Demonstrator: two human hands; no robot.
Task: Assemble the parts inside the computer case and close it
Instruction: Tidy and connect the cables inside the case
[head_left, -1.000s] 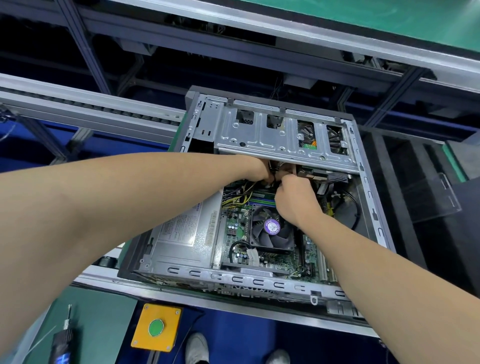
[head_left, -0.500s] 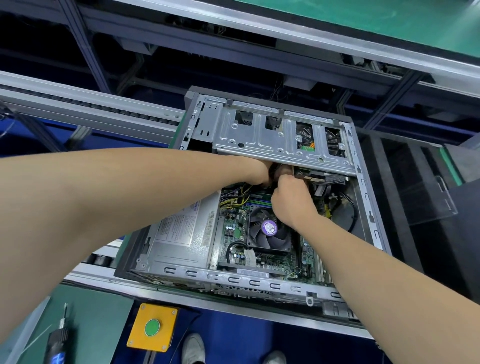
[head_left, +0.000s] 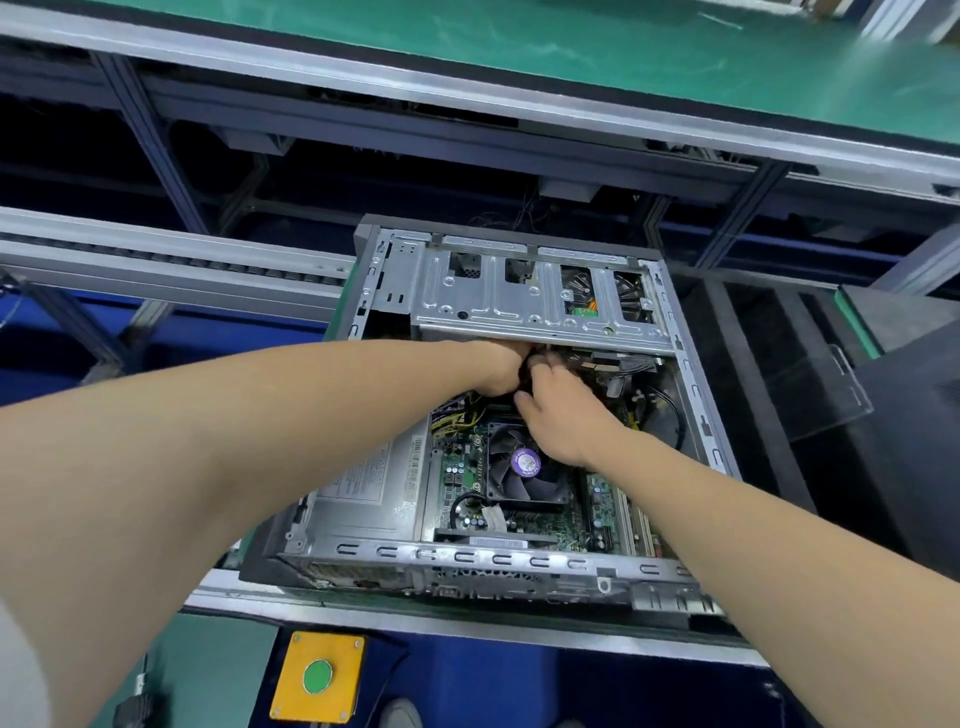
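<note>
Bottom left corner: a dark tool (head_left: 136, 702), too blurry to name, lying by a green mat (head_left: 218, 670). Just right of that, a yellow box (head_left: 288, 696) with a green button (head_left: 318, 676) on top, sitting below the front rail. Higher up, a grey roller rail (head_left: 156, 254) running off to the left edge.

Then the left arm (head_left: 260, 415), reaching in from the left, with the left hand (head_left: 498, 366) shoved right up against the lower edge of the metal drive cage (head_left: 530, 296). Fingers out of sight under there, so can't tell whether gripping anything or not.

Middle of the shot: computer case (head_left: 467, 553) lying on its side on the line, side panel off, insides facing up. Inside, from the left: silver power supply (head_left: 363, 499) with a label, a bunch of yellow wires (head_left: 457, 418), then the cooler fan (head_left: 524, 467) with a purple sticker, sitting on the green board (head_left: 457, 467).

Right hand (head_left: 563, 410) just above the fan, touching the left hand, fingers curled in toward something dark between the two. No way to make out what, or whether actually pinched.

Further right, a black cable (head_left: 670, 410) looped near the case wall, and past the case a clear plastic sheet (head_left: 815, 395). Across the top, a green bench (head_left: 571, 47).
</note>
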